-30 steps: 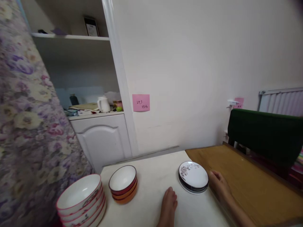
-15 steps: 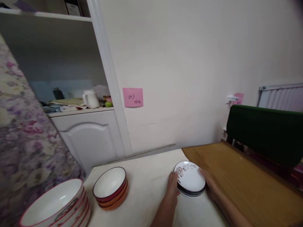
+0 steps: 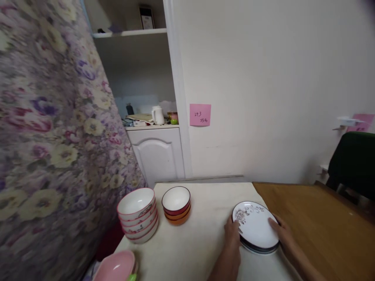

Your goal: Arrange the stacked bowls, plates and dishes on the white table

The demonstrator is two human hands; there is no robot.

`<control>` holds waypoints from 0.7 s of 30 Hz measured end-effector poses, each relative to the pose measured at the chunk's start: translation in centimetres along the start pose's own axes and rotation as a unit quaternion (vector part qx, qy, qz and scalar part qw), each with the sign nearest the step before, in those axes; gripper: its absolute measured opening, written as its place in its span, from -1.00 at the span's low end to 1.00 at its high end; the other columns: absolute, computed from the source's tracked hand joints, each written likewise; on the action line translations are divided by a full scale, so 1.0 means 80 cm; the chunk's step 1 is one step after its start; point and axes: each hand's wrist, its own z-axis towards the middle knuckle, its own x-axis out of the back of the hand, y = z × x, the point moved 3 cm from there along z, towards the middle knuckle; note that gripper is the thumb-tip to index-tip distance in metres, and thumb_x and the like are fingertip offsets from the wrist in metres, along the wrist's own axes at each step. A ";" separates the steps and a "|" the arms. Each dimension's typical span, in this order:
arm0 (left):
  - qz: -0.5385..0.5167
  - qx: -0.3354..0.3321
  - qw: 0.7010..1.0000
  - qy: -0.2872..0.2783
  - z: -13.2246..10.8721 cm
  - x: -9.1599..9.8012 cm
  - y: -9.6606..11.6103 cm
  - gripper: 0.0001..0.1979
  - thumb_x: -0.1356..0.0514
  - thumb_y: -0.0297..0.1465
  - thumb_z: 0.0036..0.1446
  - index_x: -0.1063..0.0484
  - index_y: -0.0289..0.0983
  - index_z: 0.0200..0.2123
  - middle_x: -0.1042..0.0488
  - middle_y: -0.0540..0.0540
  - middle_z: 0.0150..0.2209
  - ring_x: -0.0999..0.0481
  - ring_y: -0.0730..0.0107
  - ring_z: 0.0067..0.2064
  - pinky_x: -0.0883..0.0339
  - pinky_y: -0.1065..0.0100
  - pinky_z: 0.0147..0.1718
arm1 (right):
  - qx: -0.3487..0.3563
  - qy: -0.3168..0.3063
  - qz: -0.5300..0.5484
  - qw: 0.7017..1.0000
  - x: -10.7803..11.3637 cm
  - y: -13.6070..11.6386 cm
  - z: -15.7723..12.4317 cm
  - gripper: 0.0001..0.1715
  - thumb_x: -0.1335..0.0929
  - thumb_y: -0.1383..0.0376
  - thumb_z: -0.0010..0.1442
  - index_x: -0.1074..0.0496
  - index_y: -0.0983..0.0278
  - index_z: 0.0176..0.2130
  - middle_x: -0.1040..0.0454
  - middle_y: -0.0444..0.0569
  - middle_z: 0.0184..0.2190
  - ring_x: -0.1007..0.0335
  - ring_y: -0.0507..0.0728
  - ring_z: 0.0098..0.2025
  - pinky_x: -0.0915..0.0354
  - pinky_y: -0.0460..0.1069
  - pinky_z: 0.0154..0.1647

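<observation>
A stack of white plates with a brown floral pattern and dark rims is at the right part of the cream-covered table. My left hand grips its left edge, with the thumb at the rim. On the opposite edge my right hand holds the stack, thumb over the top plate. Further left stand small bowls with red and orange outsides, stacked. Beside them rises a taller stack of white bowls with pink rims.
A pink dish lies at the near left edge of the table. A brown wooden surface adjoins on the right, with a green chair behind. Floral curtain hangs on the left; a cabinet stands behind.
The view has swung left, so the table's things appear further right and the pink dish has come into view. Both hands still hold the plate stack.
</observation>
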 end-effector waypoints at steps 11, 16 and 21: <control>0.031 0.014 0.984 0.173 -0.085 0.211 0.004 -0.65 -0.15 -0.28 0.14 -0.35 -0.30 -0.03 -0.52 -0.07 -0.24 -0.51 0.34 -0.25 -0.37 0.19 -0.18 | -0.014 -0.162 0.041 0.986 -0.179 -0.014 -0.145 -0.35 -0.35 0.04 -0.16 -0.51 0.39 -0.14 -0.59 0.19 -0.12 -0.46 0.40 -0.01 -0.41 0.17 -0.07; 0.005 0.020 0.971 0.238 -0.119 0.279 -0.002 -0.69 -0.13 -0.27 0.16 -0.37 -0.28 -0.06 -0.53 -0.04 -0.26 -0.52 0.35 -0.26 -0.36 0.20 -0.19 | 0.000 -0.216 0.037 0.976 -0.243 -0.022 -0.197 -0.43 -0.32 0.07 -0.16 -0.54 0.34 -0.20 -0.61 0.14 -0.15 -0.48 0.38 -0.06 -0.38 0.17 -0.04; -0.056 0.011 0.963 0.262 -0.144 0.308 -0.017 -0.72 -0.16 -0.28 0.14 -0.38 -0.26 -0.10 -0.52 -0.03 -0.28 -0.51 0.35 -0.28 -0.36 0.20 -0.20 | 0.008 -0.240 0.016 0.971 -0.279 -0.021 -0.219 -0.43 -0.30 0.08 -0.18 -0.55 0.36 -0.24 -0.61 0.17 -0.18 -0.47 0.40 -0.07 -0.36 0.18 -0.04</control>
